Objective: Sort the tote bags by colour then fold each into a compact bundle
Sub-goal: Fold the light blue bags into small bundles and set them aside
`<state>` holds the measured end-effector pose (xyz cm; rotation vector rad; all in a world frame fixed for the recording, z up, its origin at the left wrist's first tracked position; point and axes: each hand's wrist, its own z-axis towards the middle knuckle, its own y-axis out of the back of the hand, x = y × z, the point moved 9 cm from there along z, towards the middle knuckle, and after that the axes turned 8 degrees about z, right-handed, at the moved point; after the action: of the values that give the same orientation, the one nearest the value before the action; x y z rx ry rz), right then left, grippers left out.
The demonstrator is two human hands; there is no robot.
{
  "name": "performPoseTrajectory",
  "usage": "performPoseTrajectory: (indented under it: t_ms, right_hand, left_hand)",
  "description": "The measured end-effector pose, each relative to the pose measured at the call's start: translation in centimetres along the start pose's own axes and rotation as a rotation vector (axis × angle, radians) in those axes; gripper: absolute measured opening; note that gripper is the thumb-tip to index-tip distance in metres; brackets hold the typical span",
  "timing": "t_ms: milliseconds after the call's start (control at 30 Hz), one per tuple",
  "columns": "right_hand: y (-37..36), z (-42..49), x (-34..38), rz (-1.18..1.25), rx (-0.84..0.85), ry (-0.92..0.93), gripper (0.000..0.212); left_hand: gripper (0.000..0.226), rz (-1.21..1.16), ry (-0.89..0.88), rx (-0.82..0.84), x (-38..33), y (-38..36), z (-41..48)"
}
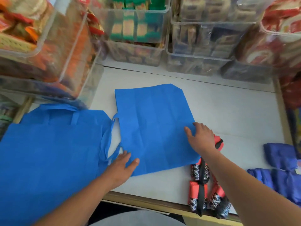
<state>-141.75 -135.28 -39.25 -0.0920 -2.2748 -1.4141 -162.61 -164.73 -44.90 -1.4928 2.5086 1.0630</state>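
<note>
A bright blue tote bag (154, 128) lies flat on the white counter (228, 115), its handles pointing left. My left hand (122, 167) rests flat on its near left corner with fingers spread. My right hand (200, 137) presses flat on its right edge. A second bright blue tote bag (48, 152) lies spread out to the left, handles toward the back. Folded red bundles with black straps (205, 190) sit at the near right. Folded dark blue bundles (283, 173) lie at the far right.
Clear plastic bins of packaged goods (135, 30) line the back of the counter, and a stacked bin (48, 54) overhangs at the left. The counter's wooden front edge (146, 201) runs below my arms.
</note>
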Motion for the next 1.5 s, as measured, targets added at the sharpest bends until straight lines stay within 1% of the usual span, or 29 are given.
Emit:
performPoseTrajectory:
  t_ms: [100,167,200,267,333,400,500,600,667,700,767,867,900,967,1000,1033,1067,1100,1133,1167,1200,1233,1267,1300,1333,1367,1433,1467,1500]
  right_hand:
    - [-0.4,2.1,0.0,0.22,0.119,-0.07,0.06]
    - [0.5,3.1,0.6,0.383,0.104,-0.088,0.058]
    - [0.9,3.4,1.3,0.436,0.09,-0.061,0.056]
    - [1.5,3.2,3.3,0.444,0.117,0.043,0.053]
    - [2.1,2.5,4.9,0.475,0.127,0.098,0.048]
    - [3.7,1.1,5.5,0.525,0.059,0.094,0.047]
    - [6.2,-2.0,4.7,0.651,-0.119,0.016,0.049]
    - [6.8,-5.9,3.5,0.796,-0.296,-0.132,0.052]
    - [4.8,-8.5,3.8,0.864,-0.331,-0.232,0.052]
    - [3.1,-9.8,4.6,0.876,-0.307,-0.251,0.052]
    - [-1.4,-11.9,6.7,0.901,-0.173,-0.226,0.051]
    - [-8.1,-14.4,9.3,0.961,0.079,-0.251,0.035]
    - [-9.5,-15.0,10.1,0.931,0.155,-0.243,0.035]
    - [-11.1,-16.1,11.6,0.877,0.316,-0.227,0.041]
    - [-11.3,-16.7,12.2,0.893,0.402,-0.234,0.044]
    - [-11.4,-17.2,12.6,0.921,0.476,-0.245,0.046]
    - [-11.0,-17.5,12.8,0.934,0.536,-0.251,0.047]
    - [-10.6,-17.7,12.7,0.904,0.571,-0.25,0.047]
    - [-10.0,-17.8,12.5,0.85,0.576,-0.234,0.045]
    - [-9.3,-17.5,12.1,0.757,0.529,-0.197,0.044]
    - [-8.1,-16.9,11.7,0.609,0.42,-0.129,0.043]
    - [-6.5,-16.3,11.5,0.406,0.263,-0.001,0.043]
    - [-4.9,-16.0,12.3,0.198,0.103,0.177,0.045]
    - [-3.8,-16.3,13.3,0.04,-0.013,0.366,0.051]
    - [-3.2,-16.7,14.3,-0.069,-0.07,0.506,0.057]
    - [-2.8,-16.7,14.9,-0.145,-0.067,0.564,0.061]
    - [-1.6,-15.6,15.1,-0.268,0.021,0.499,0.059]
    - [-0.9,-14.9,14.8,-0.335,0.074,0.418,0.052]
    - [0.1,-14.3,14.5,-0.375,0.089,0.362,0.045]
  left_hand:
    - [0.086,0.003,0.035,0.005,-0.5,-0.8,-0.3]
    - [0.088,-0.016,0.046,0.011,-1.0,-1.0,-0.6]
    - [0.087,-0.024,0.049,0.012,-1.1,-1.0,-0.8]
    - [0.086,-0.044,0.056,0.008,-1.1,-1.2,-0.9]
    - [0.084,-0.059,0.046,-0.001,-1.1,-1.0,-1.0]
    - [0.081,-0.073,0.021,-0.03,-1.5,-0.5,-1.2]
    - [0.077,-0.095,-0.023,-0.136,-3.1,2.1,-1.4]
    - [0.071,-0.072,-0.128,-0.296,-5.6,6.1,-2.7]
    - [0.068,-0.049,-0.213,-0.335,-6.7,7.9,-3.8]
    - [0.067,-0.042,-0.248,-0.325,-6.9,8.2,-4.3]
    - [0.066,-0.018,-0.29,-0.301,-6.4,8.5,-4.8]
    - [0.065,0.107,-0.312,-0.27,-4.2,7.7,-4.8]
    - [0.072,0.171,-0.306,-0.241,-3.1,7.1,-4.6]
    - [0.097,0.307,-0.309,-0.209,-0.7,6.2,-4.2]
    - [0.099,0.371,-0.323,-0.207,0.2,5.9,-4.0]
    - [0.089,0.432,-0.337,-0.2,1.2,5.6,-3.9]
    - [0.069,0.486,-0.358,-0.206,1.9,5.5,-3.8]
    - [0.046,0.525,-0.382,-0.23,2.4,5.7,-3.7]
    - [0.029,0.553,-0.409,-0.277,2.5,6.1,-3.7]
    - [0.022,0.562,-0.423,-0.33,2.5,6.8,-3.7]
    - [0.024,0.552,-0.435,-0.388,2.4,7.6,-3.8]
    - [0.03,0.503,-0.459,-0.451,2.3,8.4,-3.9]
    - [0.035,0.413,-0.494,-0.531,2.2,9.4,-4.1]
    - [0.036,0.281,-0.517,-0.582,2.1,10.4,-4.4]
    - [0.035,0.122,-0.52,-0.571,2.2,11.2,-4.7]
    - [0.033,-0.043,-0.51,-0.524,2.5,11.8,-4.7]
    - [0.032,-0.27,-0.456,-0.483,3.7,13.0,-5.0]
    - [0.033,-0.308,-0.438,-0.497,4.2,13.7,-5.3]
    - [0.033,-0.329,-0.429,-0.516,4.6,14.4,-5.6]
